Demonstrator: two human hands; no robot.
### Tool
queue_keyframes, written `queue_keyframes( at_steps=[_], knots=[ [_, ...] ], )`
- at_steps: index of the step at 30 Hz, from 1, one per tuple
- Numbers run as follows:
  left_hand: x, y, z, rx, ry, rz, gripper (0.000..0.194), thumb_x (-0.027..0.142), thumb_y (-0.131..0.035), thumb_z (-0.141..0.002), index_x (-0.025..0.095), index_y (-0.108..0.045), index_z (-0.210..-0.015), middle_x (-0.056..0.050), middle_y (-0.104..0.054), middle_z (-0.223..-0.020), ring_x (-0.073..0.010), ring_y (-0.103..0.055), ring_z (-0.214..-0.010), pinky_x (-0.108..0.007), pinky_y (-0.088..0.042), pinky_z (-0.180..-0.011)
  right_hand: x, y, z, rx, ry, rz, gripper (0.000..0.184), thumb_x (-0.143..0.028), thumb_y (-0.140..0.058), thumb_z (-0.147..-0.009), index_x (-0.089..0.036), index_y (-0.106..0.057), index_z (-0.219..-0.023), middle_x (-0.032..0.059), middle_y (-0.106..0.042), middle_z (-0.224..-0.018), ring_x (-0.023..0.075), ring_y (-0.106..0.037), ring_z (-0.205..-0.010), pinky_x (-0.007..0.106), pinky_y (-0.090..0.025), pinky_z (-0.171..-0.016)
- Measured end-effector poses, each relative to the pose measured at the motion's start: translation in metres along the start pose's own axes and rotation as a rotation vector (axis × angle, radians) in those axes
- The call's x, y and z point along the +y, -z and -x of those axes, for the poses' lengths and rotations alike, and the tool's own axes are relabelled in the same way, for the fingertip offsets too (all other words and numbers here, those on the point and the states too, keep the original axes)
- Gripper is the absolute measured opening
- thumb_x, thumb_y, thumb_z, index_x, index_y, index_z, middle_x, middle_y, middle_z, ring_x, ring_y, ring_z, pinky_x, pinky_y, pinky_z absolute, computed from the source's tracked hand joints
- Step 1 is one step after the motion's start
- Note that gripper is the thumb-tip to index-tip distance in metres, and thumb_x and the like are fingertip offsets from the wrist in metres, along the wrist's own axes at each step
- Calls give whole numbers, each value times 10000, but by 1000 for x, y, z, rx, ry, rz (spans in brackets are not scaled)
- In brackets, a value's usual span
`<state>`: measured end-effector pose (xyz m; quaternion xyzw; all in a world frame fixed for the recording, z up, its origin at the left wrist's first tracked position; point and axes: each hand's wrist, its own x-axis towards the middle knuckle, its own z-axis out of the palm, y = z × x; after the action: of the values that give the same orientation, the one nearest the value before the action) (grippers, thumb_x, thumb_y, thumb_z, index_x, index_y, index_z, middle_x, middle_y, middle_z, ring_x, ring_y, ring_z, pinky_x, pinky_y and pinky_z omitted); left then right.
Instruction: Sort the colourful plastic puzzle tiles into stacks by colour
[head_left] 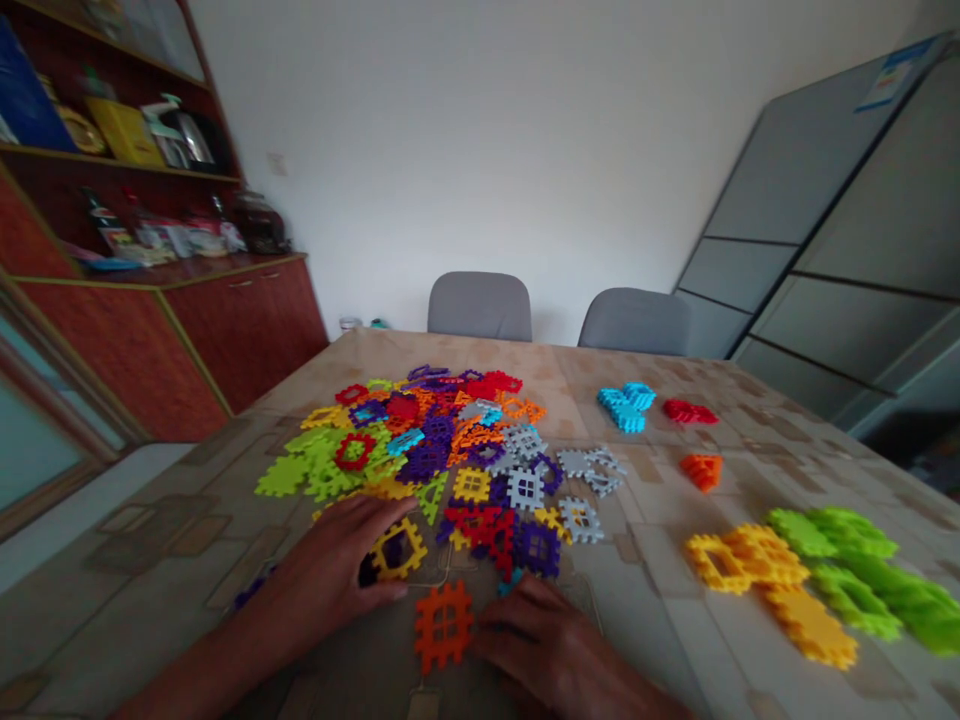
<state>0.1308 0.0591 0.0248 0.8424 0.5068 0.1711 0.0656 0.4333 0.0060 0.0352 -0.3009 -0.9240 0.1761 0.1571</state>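
My left hand point(341, 555) reaches over the near edge of the pile, thumb apart from its stretched fingers. A yellow piece with a round opening point(398, 548) lies right beside its fingertips. My right hand point(551, 640) has its fingers bent at the right edge of an orange square window piece point(444, 626) with toothed edges, which faces me; the grip is partly hidden. A bit of a blue piece point(511, 582) shows by the right index finger. Ahead lies a loose pile of plastic interlocking pieces, with purple point(538, 547), grey point(525, 488), red and lime point(283, 476) ones.
Sorted groups lie on the right of the table point(637, 630): blue point(628, 407), red point(688, 411), orange point(702, 470), yellow point(750, 556) and green pieces point(855, 570). Two grey chairs point(480, 305) stand at the far side. A wooden cabinet point(240, 330) is on the left.
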Motion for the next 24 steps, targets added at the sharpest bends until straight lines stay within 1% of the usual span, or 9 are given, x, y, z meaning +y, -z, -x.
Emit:
queue_keyframes(
  at_steps=[3, 6, 9, 12, 14, 15, 18, 21, 24],
  knots=[
    [4, 0, 1, 1, -20, 15, 735, 192, -766, -757, 304, -525, -1443, -47, -664, -1344, -283, -616, -1235, -400, -480, -1084, 2, -1, 1, 8, 10, 0, 295, -168, -597, -975, -257, -637, -1253, 21, -711, -1170, 202, -598, -1035, 279, -484, -921],
    [8, 0, 1, 38, -75, 2, 690, 149, -696, -803, 297, -504, -1449, -41, -676, -1324, -271, -631, -1210, -395, -497, -1071, 4, -3, 1, 16, 19, -4, 301, -172, -600, -969, -264, -639, -1253, 12, -713, -1178, 205, -604, -1026, 282, -491, -910],
    [14, 1, 2, 77, -164, -23, 559, 152, -620, -877, 288, -536, -1412, -49, -683, -1316, -265, -643, -1194, -397, -503, -1068, 7, -7, 2, 44, 33, 14, 275, -173, -569, -983, -258, -652, -1231, 19, -724, -1164, 204, -614, -1001, 281, -501, -890],
    [20, 1, 5, 77, -213, 19, 418, 176, -527, -955, 320, -603, -1340, -23, -741, -1192, -219, -713, -1056, -315, -570, -952, 10, -11, 2, 53, 46, 36, 270, -164, -578, -972, -245, -657, -1217, 36, -729, -1163, 206, -622, -1003, 285, -504, -894],
    [23, 0, 8, 86, -164, 60, 415, 196, -493, -975, 336, -601, -1351, -13, -765, -1128, -197, -746, -966, -265, -597, -859, 10, -11, 1, 38, 49, 40, 271, -159, -591, -961, -247, -660, -1208, 40, -732, -1159, 211, -627, -1004, 291, -506, -898],
    [25, -1, 10, 86, -125, 70, 429, 206, -489, -974, 337, -590, -1369, -14, -769, -1132, -196, -754, -954, -257, -604, -836, 10, -10, 1, 30, 46, 34, 276, -148, -591, -955, -252, -661, -1201, 39, -734, -1150, 211, -630, -998, 291, -507, -894],
    [30, -2, 15, 40, -47, 49, 455, 206, -452, -949, 317, -609, -1362, -26, -767, -1165, -219, -765, -963, -287, -621, -821, 6, 1, 0, 15, 5, -26, 307, -84, -556, -933, -250, -664, -1168, 39, -737, -1098, 201, -639, -984, 280, -505, -881],
    [38, 2, 16, -12, -44, 11, 477, 174, -394, -912, 282, -677, -1279, -45, -775, -1139, -239, -774, -938, -317, -637, -791, 2, 16, 0, 15, -78, -100, 326, -46, -519, -920, -240, -662, -1139, 36, -724, -1057, 188, -643, -977, 263, -502, -847],
    [41, 10, 22, -42, -3, -6, 451, 207, -421, -902, 279, -698, -1251, -46, -783, -1112, -247, -778, -922, -321, -641, -781, 0, 27, 2, 14, -155, -100, 306, -48, -530, -915, -230, -664, -1122, 45, -709, -1078, 201, -632, -1012, 282, -501, -864]
  ],
)
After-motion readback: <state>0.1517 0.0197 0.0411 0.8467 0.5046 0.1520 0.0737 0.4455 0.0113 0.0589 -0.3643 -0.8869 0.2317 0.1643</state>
